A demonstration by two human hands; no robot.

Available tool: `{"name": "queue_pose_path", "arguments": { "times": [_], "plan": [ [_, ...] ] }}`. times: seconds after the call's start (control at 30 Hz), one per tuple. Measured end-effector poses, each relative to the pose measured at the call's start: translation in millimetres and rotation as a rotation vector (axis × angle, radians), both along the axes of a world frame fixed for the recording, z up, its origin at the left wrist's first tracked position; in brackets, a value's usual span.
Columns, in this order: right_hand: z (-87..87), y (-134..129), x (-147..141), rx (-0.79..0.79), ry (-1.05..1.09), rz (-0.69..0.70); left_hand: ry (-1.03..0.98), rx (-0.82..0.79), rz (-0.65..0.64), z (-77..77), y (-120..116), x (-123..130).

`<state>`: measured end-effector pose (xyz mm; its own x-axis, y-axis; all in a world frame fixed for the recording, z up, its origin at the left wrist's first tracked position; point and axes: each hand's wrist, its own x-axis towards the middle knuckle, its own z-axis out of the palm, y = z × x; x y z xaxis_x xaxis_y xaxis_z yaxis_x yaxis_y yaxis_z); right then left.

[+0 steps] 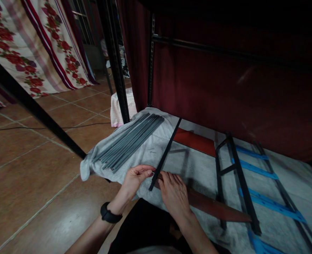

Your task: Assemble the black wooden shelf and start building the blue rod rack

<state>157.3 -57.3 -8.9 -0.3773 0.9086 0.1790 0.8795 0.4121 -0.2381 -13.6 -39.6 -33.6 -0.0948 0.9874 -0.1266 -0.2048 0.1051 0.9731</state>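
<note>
My left hand (138, 178) is closed in a pinch at the near end of a slim black bar (166, 154). Between its fingertips is something small, too tiny to name. On the bar's other side, my right hand (173, 190) has its fingers curled over the end of a reddish-brown board (214, 204), close against the bar. A second, orange-red board (195, 141) runs from the bar's far end toward a black frame (236, 173). A few small metal pieces (152, 151) lie on the cloth beyond my left hand.
Several grey rods (132, 141) lie bundled on the grey cloth (202, 167) at the left. Blue slats (258, 169) between black bars lie at the right. Black metal posts (116, 63) and a dark red curtain (224, 88) stand behind. A cable (52, 127) crosses the tiled floor.
</note>
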Motion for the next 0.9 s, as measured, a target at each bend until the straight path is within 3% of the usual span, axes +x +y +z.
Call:
{"name": "queue_pose_path", "arguments": {
  "times": [0.2, 0.37, 0.7, 0.9],
  "plan": [
    [5.2, 3, 0, -0.066, 0.019, -0.011, -0.001, 0.020, 0.047, 1.2, -6, 8],
    [13.2, 5, 5, -0.107, -0.021, 0.102, 0.036, 0.053, 0.102, 4.7, -11, 17],
    [22.2, 10, 9, -0.140, -0.004, 0.159, 0.124, 0.076, 0.252, 5.1, -9, 24],
    [22.4, 11, 10, -0.160, 0.012, 0.160, 0.092, 0.026, 0.210, 9.6, -7, 21]
  ]
}}
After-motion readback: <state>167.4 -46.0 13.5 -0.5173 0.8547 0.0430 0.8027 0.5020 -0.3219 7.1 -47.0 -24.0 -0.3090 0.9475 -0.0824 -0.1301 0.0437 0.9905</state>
